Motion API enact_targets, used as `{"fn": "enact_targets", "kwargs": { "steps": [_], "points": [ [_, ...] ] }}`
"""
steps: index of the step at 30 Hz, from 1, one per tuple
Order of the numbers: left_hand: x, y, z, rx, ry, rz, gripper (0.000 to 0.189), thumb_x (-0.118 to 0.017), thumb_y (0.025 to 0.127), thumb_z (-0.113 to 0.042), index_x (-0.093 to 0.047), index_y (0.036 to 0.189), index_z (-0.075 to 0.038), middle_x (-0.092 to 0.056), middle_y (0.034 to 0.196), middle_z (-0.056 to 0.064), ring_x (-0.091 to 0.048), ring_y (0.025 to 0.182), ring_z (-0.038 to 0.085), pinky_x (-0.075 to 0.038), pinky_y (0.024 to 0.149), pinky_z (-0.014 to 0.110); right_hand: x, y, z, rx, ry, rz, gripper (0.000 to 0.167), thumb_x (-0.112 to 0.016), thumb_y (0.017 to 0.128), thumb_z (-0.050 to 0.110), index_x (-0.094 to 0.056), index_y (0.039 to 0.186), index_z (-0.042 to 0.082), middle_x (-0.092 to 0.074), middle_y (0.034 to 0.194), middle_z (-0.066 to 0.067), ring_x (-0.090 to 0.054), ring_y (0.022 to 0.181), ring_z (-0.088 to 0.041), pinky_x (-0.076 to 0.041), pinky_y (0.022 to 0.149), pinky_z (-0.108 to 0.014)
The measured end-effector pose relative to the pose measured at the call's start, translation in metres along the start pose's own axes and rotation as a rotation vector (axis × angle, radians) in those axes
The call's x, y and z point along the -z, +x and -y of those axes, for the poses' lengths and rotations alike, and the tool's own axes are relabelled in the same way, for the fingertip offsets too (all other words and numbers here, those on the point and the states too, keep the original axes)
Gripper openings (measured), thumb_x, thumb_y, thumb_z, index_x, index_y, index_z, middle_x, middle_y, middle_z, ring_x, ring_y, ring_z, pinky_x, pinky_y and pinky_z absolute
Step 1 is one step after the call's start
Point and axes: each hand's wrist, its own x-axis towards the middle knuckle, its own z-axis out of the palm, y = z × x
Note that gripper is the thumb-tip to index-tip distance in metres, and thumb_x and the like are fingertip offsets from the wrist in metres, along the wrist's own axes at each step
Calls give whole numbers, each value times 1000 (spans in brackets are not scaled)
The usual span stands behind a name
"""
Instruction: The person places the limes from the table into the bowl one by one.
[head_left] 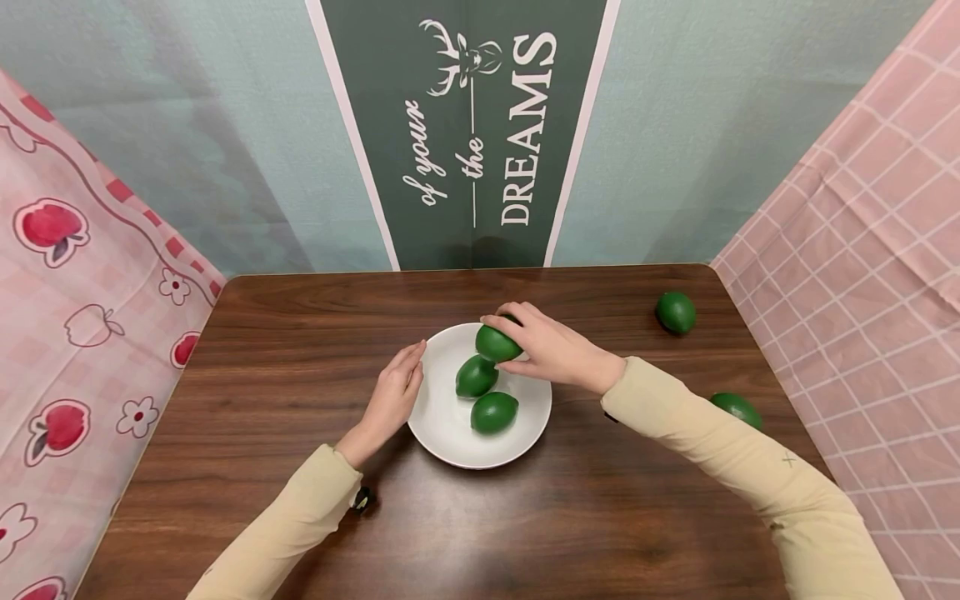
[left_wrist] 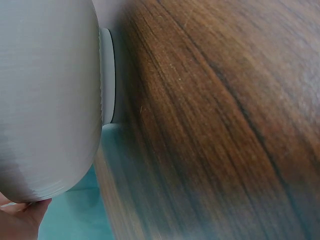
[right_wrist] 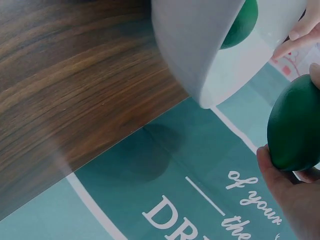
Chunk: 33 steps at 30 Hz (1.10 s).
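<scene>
A white bowl (head_left: pixel 442 425) stands on the table with two green limes inside, one lime (head_left: pixel 477 377) near its middle and another lime (head_left: pixel 494 412) closer to the front. Above the bowl's far right side, my right hand (head_left: pixel 551 342) grips a third lime (head_left: pixel 497 342) between thumb and fingers. The right wrist view shows this held lime (right_wrist: pixel 295 125) apart from the bowl's rim (right_wrist: pixel 207 97). My left hand (head_left: pixel 390 400) rests against the bowl's left rim with fingers fairly straight. In the left wrist view the bowl's outer wall (left_wrist: pixel 50 90) hides most of that hand.
On the right of the brown wooden table (head_left: pixel 285 333) lie a lime (head_left: pixel 676 312) at the back and another lime (head_left: pixel 737 408) partly behind my right sleeve. A lettered curtain (head_left: pixel 472 167) hangs behind, with pink cloths (head_left: pixel 885 217) at the sides.
</scene>
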Motion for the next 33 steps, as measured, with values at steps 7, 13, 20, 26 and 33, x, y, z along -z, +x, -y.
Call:
{"fn": "enact_targets", "kwargs": {
  "steps": [7, 13, 20, 26, 33],
  "points": [
    [0, 0, 0, 6, -2, 0, 34, -45, 92, -2, -50, 125, 7, -53, 125, 19, -51, 115, 29, -42, 96, 38, -2, 5, 7, 51, -2, 2, 57, -70, 79, 32, -48, 128, 11, -46, 117, -7, -45, 99, -19, -47, 81, -28],
    [0, 0, 0, -2, -7, -7, 34, -46, 92, 0, -51, 125, 8, -53, 124, 19, -51, 114, 29, -42, 96, 39, -6, 8, 13, 83, -2, 9, 59, -71, 79, 32, -48, 128, 9, -46, 117, -7, -45, 100, -19, -46, 83, -27],
    [0, 0, 0, -5, -2, -3, 35, -47, 91, 1, -51, 125, 7, -53, 124, 19, -51, 114, 29, -43, 95, 39, -10, 11, 21, 111, 10, 25, 58, -71, 79, 31, -48, 128, 9, -47, 118, -7, -46, 101, -19, -46, 84, -26],
    [0, 0, 1, -16, -9, -7, 34, -46, 92, 0, -51, 124, 9, -53, 124, 19, -51, 114, 29, -43, 95, 39, -15, 13, 26, 157, -14, 36, 60, -72, 78, 30, -46, 128, 9, -46, 119, -8, -46, 102, -22, -46, 86, -28],
    [0, 0, 1, -3, -12, 4, 35, -46, 92, 0, -50, 125, 7, -53, 123, 19, -51, 114, 29, -44, 94, 40, -23, 16, 32, 223, -66, 67, 64, -73, 77, 30, -45, 129, 7, -47, 117, -11, -47, 104, -26, -41, 93, -33]
  ]
}}
